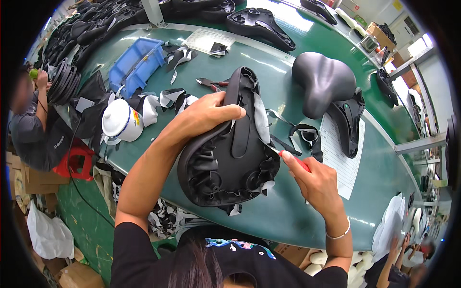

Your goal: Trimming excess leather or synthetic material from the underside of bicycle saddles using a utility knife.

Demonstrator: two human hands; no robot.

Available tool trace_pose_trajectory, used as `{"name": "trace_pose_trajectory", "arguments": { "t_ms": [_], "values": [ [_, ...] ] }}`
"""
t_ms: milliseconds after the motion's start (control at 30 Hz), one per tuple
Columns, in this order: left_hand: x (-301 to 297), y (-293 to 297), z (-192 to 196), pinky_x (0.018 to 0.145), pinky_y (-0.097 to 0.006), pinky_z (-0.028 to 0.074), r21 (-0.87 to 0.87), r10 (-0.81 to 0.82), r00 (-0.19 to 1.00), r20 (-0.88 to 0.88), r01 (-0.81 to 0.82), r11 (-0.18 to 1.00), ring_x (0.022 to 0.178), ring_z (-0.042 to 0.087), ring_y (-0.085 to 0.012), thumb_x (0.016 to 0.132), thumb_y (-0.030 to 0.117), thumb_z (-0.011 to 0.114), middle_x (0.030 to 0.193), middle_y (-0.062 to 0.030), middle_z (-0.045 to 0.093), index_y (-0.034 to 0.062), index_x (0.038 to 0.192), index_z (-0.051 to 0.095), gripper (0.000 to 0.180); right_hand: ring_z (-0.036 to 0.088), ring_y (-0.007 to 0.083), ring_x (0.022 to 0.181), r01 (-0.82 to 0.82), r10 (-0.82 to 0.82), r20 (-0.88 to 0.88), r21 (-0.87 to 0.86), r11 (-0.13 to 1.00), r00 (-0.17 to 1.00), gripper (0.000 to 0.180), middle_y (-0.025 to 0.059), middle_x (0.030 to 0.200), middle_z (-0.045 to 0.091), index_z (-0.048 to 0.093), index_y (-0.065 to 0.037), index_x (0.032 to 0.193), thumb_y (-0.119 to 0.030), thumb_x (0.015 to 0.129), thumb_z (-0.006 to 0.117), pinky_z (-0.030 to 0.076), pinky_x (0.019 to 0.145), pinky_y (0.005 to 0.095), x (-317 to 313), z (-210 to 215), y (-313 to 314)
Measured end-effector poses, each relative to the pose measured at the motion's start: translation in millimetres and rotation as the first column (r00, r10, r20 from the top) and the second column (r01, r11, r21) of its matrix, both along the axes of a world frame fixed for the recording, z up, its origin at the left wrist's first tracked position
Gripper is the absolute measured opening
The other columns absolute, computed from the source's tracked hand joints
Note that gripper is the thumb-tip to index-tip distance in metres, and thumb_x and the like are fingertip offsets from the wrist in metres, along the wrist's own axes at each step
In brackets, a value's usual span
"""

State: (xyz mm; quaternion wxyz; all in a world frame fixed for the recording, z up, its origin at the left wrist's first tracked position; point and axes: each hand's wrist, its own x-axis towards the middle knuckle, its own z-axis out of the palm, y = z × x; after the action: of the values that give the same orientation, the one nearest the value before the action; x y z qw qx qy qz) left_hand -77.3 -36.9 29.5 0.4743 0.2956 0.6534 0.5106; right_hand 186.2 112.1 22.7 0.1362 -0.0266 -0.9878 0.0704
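Observation:
A black bicycle saddle (239,132) is held bottom side up above the green table, its nose pointing away from me. My left hand (211,113) is closed on its left edge near the nose, thumb over the rim. Black and white cover material hangs loose and wrinkled around the inner rim. My right hand (314,185) is closed round a red-handled knife (303,165). Its thin tip meets the saddle's right edge, beside a pale flap of cover (261,120); the blade is small and hard to make out.
Red-handled pliers (210,84) lie beyond the saddle. Cut scraps (177,57), a white lidded mug (121,120) and a blue bin (137,66) are at the left. Another saddle (324,81), a black saddle base (349,122) and a paper sheet (343,163) lie right. A co-worker (31,125) sits far left.

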Motion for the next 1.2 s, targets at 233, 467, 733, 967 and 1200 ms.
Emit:
{"name": "trace_pose_trajectory", "arguments": {
  "t_ms": [233,467,733,967,1200],
  "values": [
    [14.0,-28.1,-13.3,0.061,-0.024,0.044,0.008,0.151,0.988,-0.028,-0.151,0.989,0.066,0.052,-0.0081,0.079,0.031,0.062,0.078,-0.0023,0.057,-0.0016,0.091,0.058,0.035,0.051,0.0286,0.054,0.291,-0.251,0.160,-0.317,0.903,0.955,0.061,0.0109,0.070,0.055,0.044,-0.016,0.139,-0.006,0.082,0.065,0.043,0.049,0.0359,43.7,-41.2,-67.7],
    [48.9,-73.8,-10.2,0.072,-0.022,0.042,0.043,0.449,0.893,0.034,-0.450,0.892,0.082,0.050,-0.0089,0.082,0.027,0.059,0.091,-0.0029,0.053,-0.0014,0.115,0.052,0.044,0.067,0.0308,0.086,0.380,-0.297,0.244,-0.687,0.619,0.923,0.056,0.0193,0.101,0.066,0.041,-0.008,0.137,-0.003,0.085,0.062,0.052,0.066,0.0351,74.5,-30.2,-103.9],
    [85.6,-95.9,-9.9,0.061,-0.021,0.039,0.189,0.613,0.787,-0.064,-0.594,0.782,0.070,0.045,-0.0058,0.080,0.022,0.065,0.080,0.0010,0.049,0.0002,0.102,0.051,0.034,0.062,0.0382,0.093,-0.015,-0.136,-0.308,-0.442,0.897,0.942,0.058,0.0234,0.118,0.058,0.047,-0.002,0.128,0.003,0.074,0.066,0.051,0.075,0.0366,-44.7,-20.5,-61.9],
    [80.3,-125.7,-55.9,0.092,-0.038,0.040,0.379,0.502,0.103,-0.859,-0.533,0.757,0.100,0.052,-0.0259,0.076,0.013,0.070,0.106,-0.0120,0.055,0.0024,0.121,0.045,0.053,0.049,0.0057,0.058,0.100,-0.669,-0.135,-0.948,0.301,0.731,0.042,0.0011,0.079,0.054,0.053,-0.002,0.120,0.000,0.077,0.052,0.042,0.050,0.0206,-22.3,-3.8,-10.8],
    [80.1,-40.1,-14.5,0.074,-0.038,0.038,-0.068,-0.186,0.349,-0.918,0.324,0.944,0.089,0.056,-0.0255,0.066,0.026,0.066,0.086,-0.0059,0.058,0.0088,0.090,0.061,0.030,0.067,0.0189,0.082,-0.011,0.037,-0.003,-0.971,0.237,0.999,0.050,0.0112,0.101,0.063,0.047,0.000,0.125,-0.004,0.079,0.067,0.053,0.071,0.0301,-14.0,35.7,-98.9]
  ]
}}
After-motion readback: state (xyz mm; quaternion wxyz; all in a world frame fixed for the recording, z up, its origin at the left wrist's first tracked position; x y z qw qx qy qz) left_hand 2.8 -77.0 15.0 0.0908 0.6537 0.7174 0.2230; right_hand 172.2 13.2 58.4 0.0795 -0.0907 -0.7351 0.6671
